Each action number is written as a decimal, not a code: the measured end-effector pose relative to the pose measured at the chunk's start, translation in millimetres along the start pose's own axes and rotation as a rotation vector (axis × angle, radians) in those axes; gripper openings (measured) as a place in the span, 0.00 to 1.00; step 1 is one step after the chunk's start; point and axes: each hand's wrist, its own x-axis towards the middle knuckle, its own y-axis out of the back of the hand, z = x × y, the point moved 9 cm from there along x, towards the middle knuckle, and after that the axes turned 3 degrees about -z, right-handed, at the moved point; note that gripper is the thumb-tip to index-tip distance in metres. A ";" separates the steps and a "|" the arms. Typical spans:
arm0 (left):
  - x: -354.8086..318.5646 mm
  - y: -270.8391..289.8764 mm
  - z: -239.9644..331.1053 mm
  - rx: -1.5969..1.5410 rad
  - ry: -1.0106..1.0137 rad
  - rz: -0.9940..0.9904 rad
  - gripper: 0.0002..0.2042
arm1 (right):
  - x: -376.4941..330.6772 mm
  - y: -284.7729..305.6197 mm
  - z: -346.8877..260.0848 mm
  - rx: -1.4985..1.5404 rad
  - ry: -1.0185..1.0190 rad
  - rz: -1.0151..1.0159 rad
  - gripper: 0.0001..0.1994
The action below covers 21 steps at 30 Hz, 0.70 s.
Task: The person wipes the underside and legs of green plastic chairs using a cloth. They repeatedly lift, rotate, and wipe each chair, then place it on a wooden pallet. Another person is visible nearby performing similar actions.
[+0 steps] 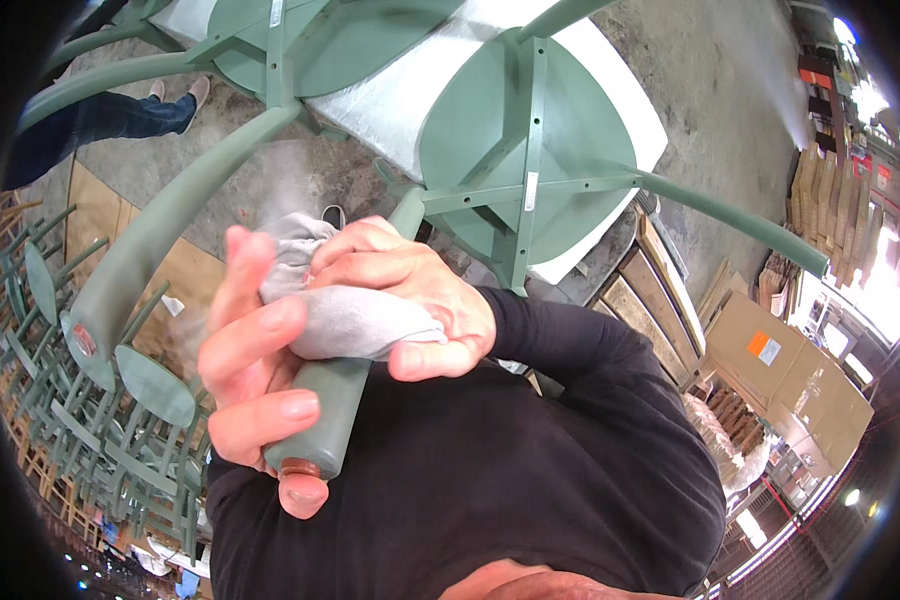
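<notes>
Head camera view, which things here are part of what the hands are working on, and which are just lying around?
In hand:
- left hand, gripping the green chair leg near its foot
- right hand, pressing a grey cloth on that leg
- the upturned green chair it belongs to

Lying about:
- stacked green chairs
- cardboard boxes
- white table
- another person's leg in jeans

Cloth (pixel 355 320) lies on chair leg (pixel 335 400), between left hand (pixel 255 375) and right hand (pixel 410 300).

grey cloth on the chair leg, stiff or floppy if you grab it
Likely floppy: the grey cloth bunches and folds under the right hand around the green chair leg. Probably light, since fingers alone pin it. The left hand grips the leg's end.
</notes>
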 end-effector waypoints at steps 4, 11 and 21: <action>8.1 -1.8 4.5 0.199 0.031 -0.189 0.26 | -100.2 59.9 140.9 -0.557 -0.728 -0.202 0.22; 8.5 -0.3 12.3 0.150 0.090 -0.167 0.22 | -100.9 236.0 175.5 -1.748 -0.764 -0.565 0.14; 15.3 -5.7 3.0 0.072 0.167 -0.317 0.24 | -156.3 155.6 211.7 -1.535 -0.989 -0.957 0.16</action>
